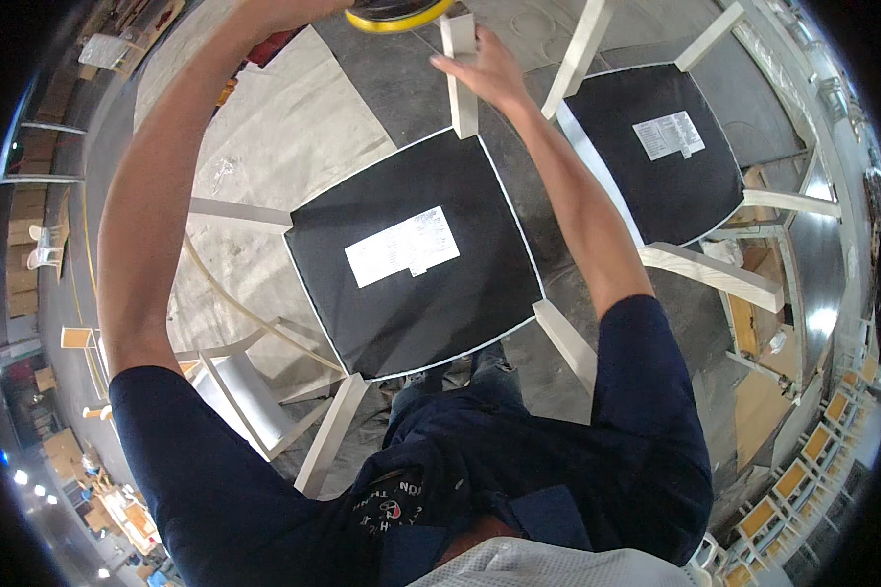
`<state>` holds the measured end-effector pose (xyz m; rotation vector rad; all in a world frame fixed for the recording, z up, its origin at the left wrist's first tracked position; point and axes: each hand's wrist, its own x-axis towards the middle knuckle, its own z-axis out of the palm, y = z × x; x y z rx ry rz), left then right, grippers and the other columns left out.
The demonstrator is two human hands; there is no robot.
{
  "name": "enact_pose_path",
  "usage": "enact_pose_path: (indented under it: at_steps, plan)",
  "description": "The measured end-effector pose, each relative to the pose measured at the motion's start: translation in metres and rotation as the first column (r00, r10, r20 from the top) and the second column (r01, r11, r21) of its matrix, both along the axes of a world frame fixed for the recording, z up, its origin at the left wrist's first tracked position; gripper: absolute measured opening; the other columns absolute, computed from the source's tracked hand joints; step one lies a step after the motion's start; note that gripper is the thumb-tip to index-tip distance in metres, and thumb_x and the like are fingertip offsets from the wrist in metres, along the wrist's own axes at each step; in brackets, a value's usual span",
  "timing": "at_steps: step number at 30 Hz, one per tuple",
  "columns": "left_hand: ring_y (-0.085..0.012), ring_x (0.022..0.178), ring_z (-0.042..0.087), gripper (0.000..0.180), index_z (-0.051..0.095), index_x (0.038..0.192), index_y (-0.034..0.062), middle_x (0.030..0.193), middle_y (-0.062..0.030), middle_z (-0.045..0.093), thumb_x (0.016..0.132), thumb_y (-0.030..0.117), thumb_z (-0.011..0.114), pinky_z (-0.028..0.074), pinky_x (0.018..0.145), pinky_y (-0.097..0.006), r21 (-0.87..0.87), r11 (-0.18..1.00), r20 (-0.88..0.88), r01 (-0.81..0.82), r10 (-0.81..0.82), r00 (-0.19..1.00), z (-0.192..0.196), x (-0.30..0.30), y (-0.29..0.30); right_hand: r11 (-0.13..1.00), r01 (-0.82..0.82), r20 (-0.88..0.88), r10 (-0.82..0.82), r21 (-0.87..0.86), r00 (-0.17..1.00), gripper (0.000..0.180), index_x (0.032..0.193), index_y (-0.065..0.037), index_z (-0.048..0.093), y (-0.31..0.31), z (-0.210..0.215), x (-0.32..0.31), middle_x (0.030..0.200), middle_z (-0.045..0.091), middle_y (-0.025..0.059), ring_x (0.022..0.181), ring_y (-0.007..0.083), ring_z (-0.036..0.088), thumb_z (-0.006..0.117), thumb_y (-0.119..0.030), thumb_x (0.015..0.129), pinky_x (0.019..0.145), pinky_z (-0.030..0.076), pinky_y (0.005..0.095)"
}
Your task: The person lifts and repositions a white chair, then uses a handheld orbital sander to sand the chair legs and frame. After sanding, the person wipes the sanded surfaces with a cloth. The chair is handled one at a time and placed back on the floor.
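An upturned chair stands before me, its black seat underside [401,323] facing up with a white label [403,247] on it. Its pale far leg [460,78] rises toward the top edge. My right hand [491,74] is closed around that leg from the right, with the thumb across its near side. At the top edge, my left hand [313,6] is mostly cut off, at a round sander [397,16] with a yellow rim. The sander is beside the leg's upper end; I cannot tell whether they touch. The left fingers are out of sight.
A second upturned chair [700,186] is close by on the right. Pale sheeting [294,127] covers part of the floor at the far left. A white chair frame [235,391] is at lower left. Several chairs [788,489] line the right rim.
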<state>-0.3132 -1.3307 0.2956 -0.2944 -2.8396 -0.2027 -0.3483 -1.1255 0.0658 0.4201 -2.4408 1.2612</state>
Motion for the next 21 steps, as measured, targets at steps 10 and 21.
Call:
enact_pose_path:
  at_steps: [10, 21]
  plan:
    - [-0.0373, 0.075, 0.065, 0.035, 0.065, 0.08, -0.0041, 0.077, -0.0259, 0.064, 0.058, 0.023, 0.066, 0.053, 0.068, -0.045, -0.138, 0.98, 0.008, -0.142, 0.145, 0.989, -0.025, -0.035, 0.051, 0.983, -0.044, 0.102, 0.063, -0.179, 0.993, 0.037, 0.092, -0.005, 0.064, -0.006, -0.002, -0.035, 0.078, 0.067, 0.0117, 0.077, 0.028, 0.066, 0.069, -0.031, 0.066, 0.07, 0.05, 0.0366]
    - [-0.0354, 0.071, 0.066, 0.037, 0.064, 0.078, -0.0055, 0.069, -0.0252, 0.063, 0.06, 0.027, 0.068, 0.051, 0.064, -0.043, -0.045, 0.998, 0.089, -0.043, 0.047, 0.995, -0.015, -0.038, 0.043, 0.978, -0.039, 0.075, 0.056, -0.207, 0.996, 0.048, 0.107, -0.008, 0.061, -0.011, 0.002, -0.027, 0.088, 0.068, 0.0152, 0.084, 0.0315, 0.066, 0.07, -0.032, 0.066, 0.073, 0.053, 0.0409]
